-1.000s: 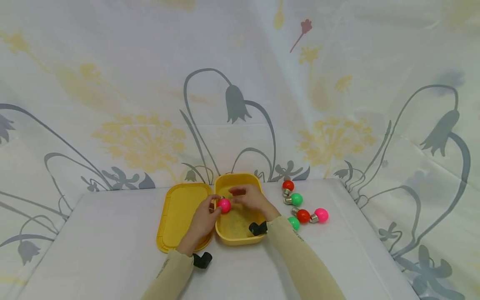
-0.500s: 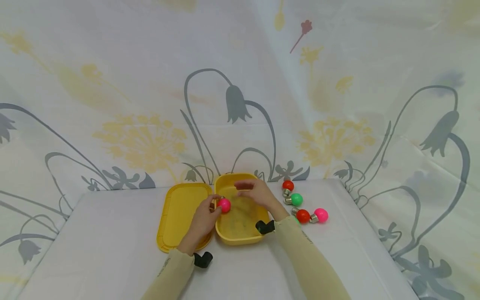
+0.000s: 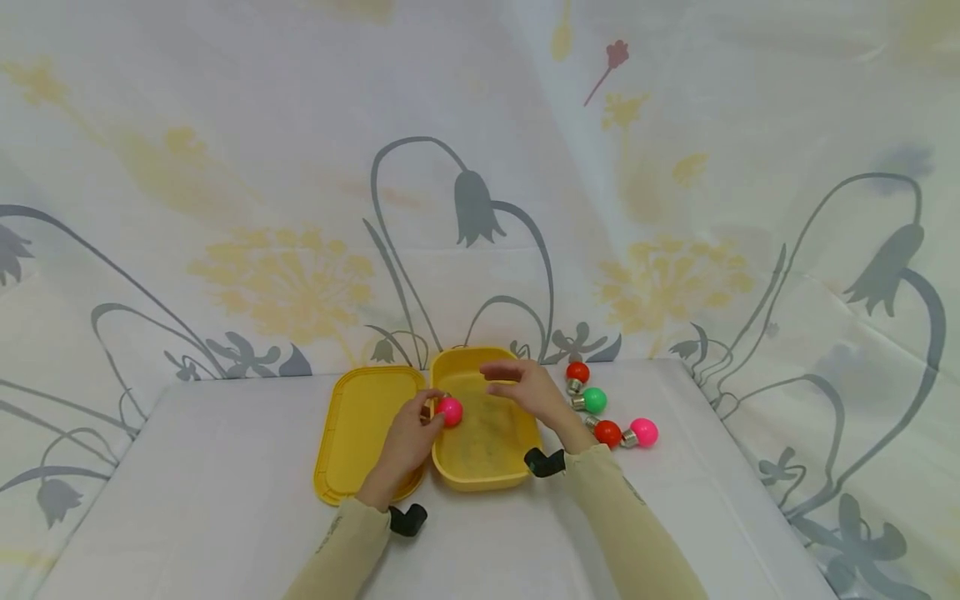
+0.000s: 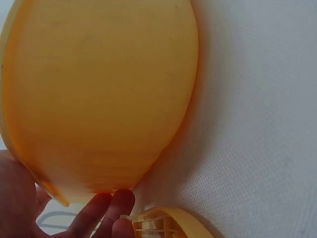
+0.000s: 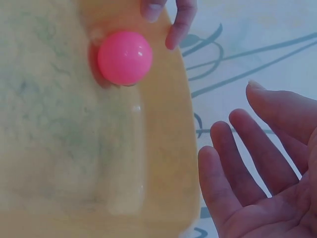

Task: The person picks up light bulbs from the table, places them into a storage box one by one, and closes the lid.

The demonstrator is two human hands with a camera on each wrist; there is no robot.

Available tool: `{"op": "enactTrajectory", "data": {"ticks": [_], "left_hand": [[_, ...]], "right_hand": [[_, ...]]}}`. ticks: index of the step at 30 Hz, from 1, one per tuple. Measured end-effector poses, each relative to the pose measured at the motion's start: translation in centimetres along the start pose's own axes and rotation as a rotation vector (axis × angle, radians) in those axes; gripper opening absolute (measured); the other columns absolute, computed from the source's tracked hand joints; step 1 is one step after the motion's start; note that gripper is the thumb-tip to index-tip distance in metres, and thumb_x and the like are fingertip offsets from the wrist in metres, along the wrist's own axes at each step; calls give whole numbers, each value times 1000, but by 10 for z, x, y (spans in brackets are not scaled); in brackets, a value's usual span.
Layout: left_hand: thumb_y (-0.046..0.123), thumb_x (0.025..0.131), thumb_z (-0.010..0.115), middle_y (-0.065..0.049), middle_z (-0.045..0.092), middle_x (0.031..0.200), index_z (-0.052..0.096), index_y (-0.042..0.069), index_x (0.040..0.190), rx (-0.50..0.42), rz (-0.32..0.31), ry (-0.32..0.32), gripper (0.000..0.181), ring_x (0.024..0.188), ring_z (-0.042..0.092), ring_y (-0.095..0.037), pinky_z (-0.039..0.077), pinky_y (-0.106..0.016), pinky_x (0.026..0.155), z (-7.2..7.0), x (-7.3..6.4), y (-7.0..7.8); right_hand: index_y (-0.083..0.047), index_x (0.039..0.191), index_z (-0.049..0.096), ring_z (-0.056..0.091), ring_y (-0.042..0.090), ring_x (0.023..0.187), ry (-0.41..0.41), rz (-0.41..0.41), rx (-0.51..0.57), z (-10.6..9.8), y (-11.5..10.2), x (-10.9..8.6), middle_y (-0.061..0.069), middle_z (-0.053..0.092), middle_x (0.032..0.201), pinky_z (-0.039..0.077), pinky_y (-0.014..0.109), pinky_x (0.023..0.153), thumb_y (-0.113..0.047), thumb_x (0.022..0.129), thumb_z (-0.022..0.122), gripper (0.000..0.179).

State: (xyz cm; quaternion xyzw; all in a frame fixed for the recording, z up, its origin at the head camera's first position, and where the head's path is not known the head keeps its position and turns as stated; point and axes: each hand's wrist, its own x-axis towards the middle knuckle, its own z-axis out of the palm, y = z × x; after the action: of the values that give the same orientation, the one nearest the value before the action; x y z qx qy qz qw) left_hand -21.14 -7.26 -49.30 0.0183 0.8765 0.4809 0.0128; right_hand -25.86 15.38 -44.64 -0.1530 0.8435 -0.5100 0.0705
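Note:
A yellow plastic box (image 3: 486, 450) stands on the white-covered table with a pink light bulb (image 3: 450, 411) lying inside by its left wall. My left hand (image 3: 406, 435) grips the left wall, fingers on the outside and thumb side over the rim; the left wrist view shows the fingertips against the outer wall (image 4: 104, 99). In the right wrist view, the left fingertips (image 5: 181, 25) are just apart from the pink bulb. My right hand (image 3: 531, 392) hovers over the box's far right part, fingers loosely extended with nothing in them.
A flat yellow lid (image 3: 363, 417) lies left of the box. To the right are a red bulb (image 3: 577, 372), a green bulb (image 3: 594, 401), another red bulb (image 3: 607, 433) and a pink bulb (image 3: 644, 432). A flower-patterned curtain (image 3: 480, 275) hangs behind the table.
My right hand has drawn back to the right, away from the pink bulb in the box, and its sleeve now hides a nearer green bulb. The left hand stays at the box wall.

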Motion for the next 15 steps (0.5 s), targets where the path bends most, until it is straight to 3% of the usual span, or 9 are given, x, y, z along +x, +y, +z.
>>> {"op": "enactTrajectory", "data": {"ticks": [15], "left_hand": [[19, 97, 62, -8, 55, 101, 58, 16, 132, 23, 7, 13, 35, 91, 51, -24, 46, -36, 77, 1, 1, -2]], "right_hand": [[-1, 128, 65, 59, 33, 121, 42, 8, 91, -30, 7, -42, 19, 62, 130, 46, 43, 99, -13, 92, 71, 39]]}}
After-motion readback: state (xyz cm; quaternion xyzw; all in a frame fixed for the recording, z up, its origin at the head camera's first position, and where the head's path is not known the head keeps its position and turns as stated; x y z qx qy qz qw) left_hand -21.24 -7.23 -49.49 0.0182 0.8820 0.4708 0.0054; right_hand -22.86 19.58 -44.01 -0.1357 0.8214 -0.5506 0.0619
